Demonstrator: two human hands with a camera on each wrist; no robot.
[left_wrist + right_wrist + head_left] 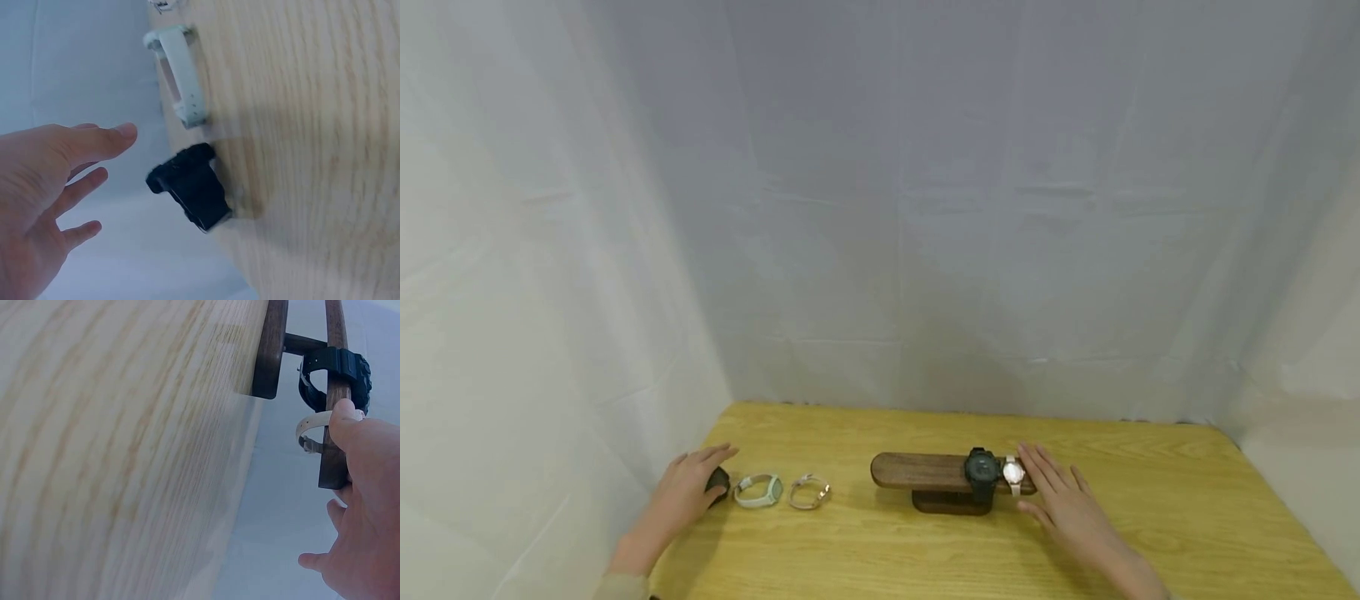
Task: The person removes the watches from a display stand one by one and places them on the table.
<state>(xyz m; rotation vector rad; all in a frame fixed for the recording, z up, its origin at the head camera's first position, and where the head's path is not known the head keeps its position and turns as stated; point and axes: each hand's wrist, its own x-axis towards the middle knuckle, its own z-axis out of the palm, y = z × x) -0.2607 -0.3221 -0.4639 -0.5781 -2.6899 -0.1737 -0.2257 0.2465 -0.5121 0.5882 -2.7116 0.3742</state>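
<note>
A wooden watch stand (917, 472) stands on the yellowish wood-grained table (850, 558), its long bar raised on a base. Two watches sit side by side toward the bar's right end: a chunky black watch (982, 467) and, just right of it, a small white watch (1013, 473). The straps of both loop around the bar.

The person's right hand (1071, 510) is at that same end, its longer fingers stretched out over the bar's tip, the little finger apart from them. The thumb lies against the bar's near side, next to the white strap; whether it also presses on the strap cannot be told.

At the far left, the person's left hand (683, 485) is beside a loose black watch (718, 482), thumb and fingers spread; the left wrist view shows a gap between hand and watch. Right of it, in a row on the table, lie a pale mint watch (182, 69) and a slim rose-gold watch (824, 492), each with its strap forming a ring.
</note>
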